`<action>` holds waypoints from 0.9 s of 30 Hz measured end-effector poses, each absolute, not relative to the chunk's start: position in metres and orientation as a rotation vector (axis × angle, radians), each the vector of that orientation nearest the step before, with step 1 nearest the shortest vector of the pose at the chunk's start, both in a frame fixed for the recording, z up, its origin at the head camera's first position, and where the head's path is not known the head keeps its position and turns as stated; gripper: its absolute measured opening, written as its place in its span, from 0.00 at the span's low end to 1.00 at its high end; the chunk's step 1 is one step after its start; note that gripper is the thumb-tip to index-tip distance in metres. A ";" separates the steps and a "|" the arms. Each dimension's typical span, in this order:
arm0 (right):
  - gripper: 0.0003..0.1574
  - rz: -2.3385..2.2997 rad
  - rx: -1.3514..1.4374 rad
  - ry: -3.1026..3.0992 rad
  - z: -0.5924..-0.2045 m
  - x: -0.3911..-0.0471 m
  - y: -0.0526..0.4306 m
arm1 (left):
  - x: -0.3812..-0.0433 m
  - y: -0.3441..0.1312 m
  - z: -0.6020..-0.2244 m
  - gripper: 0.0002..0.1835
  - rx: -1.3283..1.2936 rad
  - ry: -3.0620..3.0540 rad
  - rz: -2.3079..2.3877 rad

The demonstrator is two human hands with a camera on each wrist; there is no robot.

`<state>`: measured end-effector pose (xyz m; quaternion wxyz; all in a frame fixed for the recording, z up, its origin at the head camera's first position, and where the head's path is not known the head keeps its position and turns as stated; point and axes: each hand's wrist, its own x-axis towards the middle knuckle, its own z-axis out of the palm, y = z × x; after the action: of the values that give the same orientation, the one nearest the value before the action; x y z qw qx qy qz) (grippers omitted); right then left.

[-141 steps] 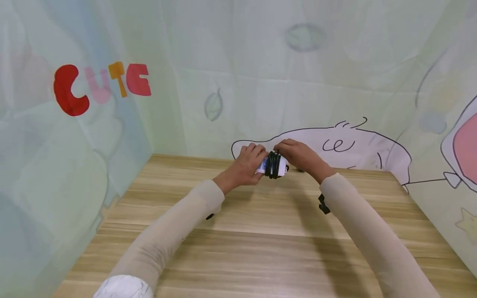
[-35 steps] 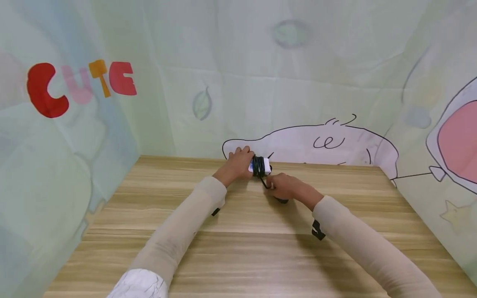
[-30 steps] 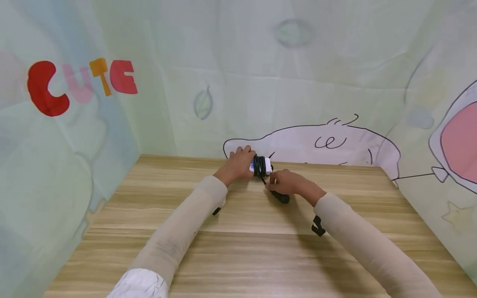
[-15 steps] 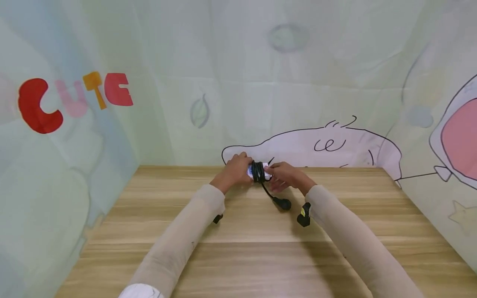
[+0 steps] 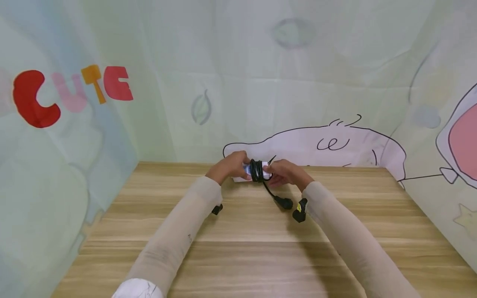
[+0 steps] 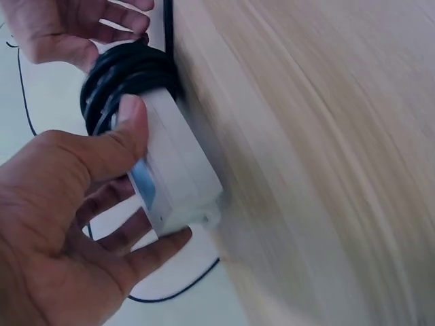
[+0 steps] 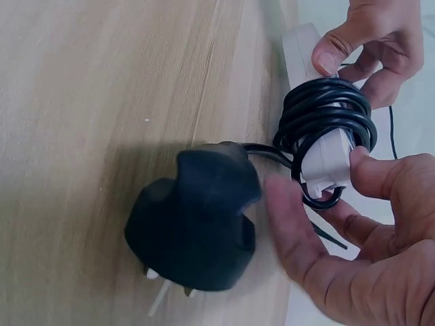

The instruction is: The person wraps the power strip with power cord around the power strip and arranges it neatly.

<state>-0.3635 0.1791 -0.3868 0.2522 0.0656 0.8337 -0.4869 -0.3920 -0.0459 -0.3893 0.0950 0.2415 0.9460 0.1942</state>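
A white power strip (image 5: 241, 179) with a blue label lies at the back of the table, black cable (image 5: 256, 171) wound in several turns round its middle. My left hand (image 5: 228, 166) grips its left part. In the left wrist view the thumb presses beside the turns, with fingers behind the white body (image 6: 180, 159). My right hand (image 5: 286, 171) holds the other end between thumb and fingers, as the right wrist view also shows. From the coil a short length of cable runs toward me to a black plug (image 7: 197, 217), whose pins point away from the strip.
The wood-grain table (image 5: 246, 265) meets a printed cloth backdrop (image 5: 179, 116) just behind the strip. Cloth walls stand on both sides, with coloured letters on the left one. Black camera mounts (image 5: 299, 210) hang under both wrists.
A second ago my right hand held the cable near the plug; it has let go and moved up to the strip's right end. My left hand has slid left, baring more white body.
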 end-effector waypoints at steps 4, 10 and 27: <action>0.22 -1.352 0.227 2.280 -0.390 -0.365 0.178 | -0.430 -0.040 -0.414 0.40 0.649 2.810 0.491; 0.30 -1.378 0.230 2.305 -0.388 -0.365 0.177 | -0.472 -0.034 -0.447 0.40 0.575 2.806 0.514; 0.34 -1.380 0.219 2.388 -0.394 -0.366 0.169 | -0.401 -0.040 -0.395 0.38 0.481 2.784 0.645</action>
<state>-0.3662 0.1690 -0.3942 0.1860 0.0779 0.8480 -0.4901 -0.4011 -0.0399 -0.3948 0.1214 0.1647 0.9536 0.2210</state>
